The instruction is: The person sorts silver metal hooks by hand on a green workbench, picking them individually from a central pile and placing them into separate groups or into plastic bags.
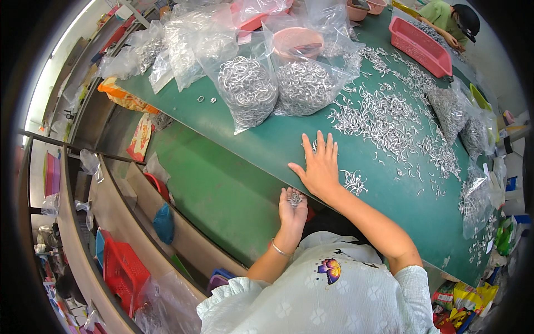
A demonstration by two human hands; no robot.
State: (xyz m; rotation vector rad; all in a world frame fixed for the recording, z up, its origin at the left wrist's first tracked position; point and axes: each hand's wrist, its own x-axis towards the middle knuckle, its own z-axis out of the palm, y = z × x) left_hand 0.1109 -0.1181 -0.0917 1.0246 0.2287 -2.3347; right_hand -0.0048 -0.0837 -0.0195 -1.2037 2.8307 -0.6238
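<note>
My left hand (pixel 290 214) is cupped palm up just below the table's near edge, with a small heap of curved silver metal pieces (pixel 295 199) in it. Flat on the green table (pixel 267 150), close to that edge, lies my right hand (pixel 321 170) with its fingers stretched out. A few metal bits show between its fingers; whatever is under the palm is hidden. Right beside its wrist is a little pile of the same pieces (pixel 354 182). Farther right, a wide scatter of loose metal pieces (pixel 384 122) covers the tabletop.
Clear plastic bags full of metal pieces (pixel 247 92) stand at the far side, near a pink bowl (pixel 297 43). A pink basket (pixel 421 47) sits far right, where another person (pixel 445 22) leans over the table. Shelving with a red basket (pixel 123 273) is at left.
</note>
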